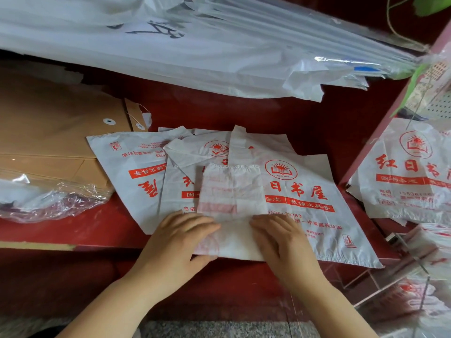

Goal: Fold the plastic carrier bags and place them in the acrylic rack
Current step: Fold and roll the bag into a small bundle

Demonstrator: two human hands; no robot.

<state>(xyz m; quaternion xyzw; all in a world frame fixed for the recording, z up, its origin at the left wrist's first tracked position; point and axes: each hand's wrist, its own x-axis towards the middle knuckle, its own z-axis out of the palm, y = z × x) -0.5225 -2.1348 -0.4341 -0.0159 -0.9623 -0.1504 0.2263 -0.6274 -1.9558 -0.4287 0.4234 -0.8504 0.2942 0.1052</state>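
Note:
A white carrier bag folded into a narrow strip [230,191] lies on top of several flat white bags with red print [307,191] on the dark red counter. My left hand [175,242] presses the strip's near left corner, thumb tucked under its edge. My right hand [280,240] lies flat on its near right side. The clear acrylic rack [400,284] stands at the lower right and holds folded bags.
Brown paper envelopes [53,132] are stacked at the left, with crumpled clear film [48,198] in front. A bundle of white plastic sheets [195,45] hangs over the back. More printed bags [410,172] lie at the right beside a red post [390,123].

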